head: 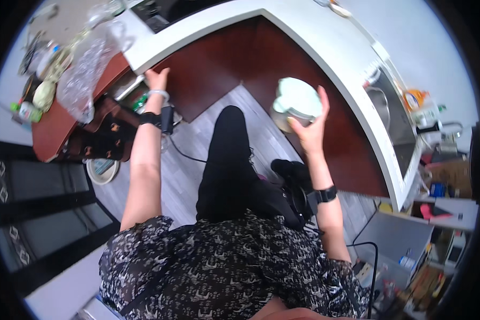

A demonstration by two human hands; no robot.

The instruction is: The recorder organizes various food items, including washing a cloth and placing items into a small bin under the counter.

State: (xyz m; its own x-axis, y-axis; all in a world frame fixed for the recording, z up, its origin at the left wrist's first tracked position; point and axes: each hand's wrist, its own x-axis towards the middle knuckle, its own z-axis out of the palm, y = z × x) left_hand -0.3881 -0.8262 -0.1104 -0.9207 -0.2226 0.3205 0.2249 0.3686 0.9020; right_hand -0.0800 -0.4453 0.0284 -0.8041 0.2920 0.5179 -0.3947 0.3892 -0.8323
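Note:
In my right hand (312, 130) is a clear-sided container with a pale green lid (300, 96), held in front of the dark red cabinet doors (336, 132). The thumb presses its near side, and the other fingers go around the right side. My left hand (157, 79) reaches under the white countertop's edge (192, 30), against the left end of the red cabinet front. Some of its fingers are hidden, so its grip is unclear. Beside the left wrist is an open space in the cabinetry with a green item (141, 103) inside.
A sink (396, 120) with bottles (416, 99) behind it is at right. Plastic bags (90, 68) and vegetables (45, 96) crowd the red side table (48, 136) at left. A white round bin (114, 176) stands on the floor. A black cable (188, 156) runs from my left wrist.

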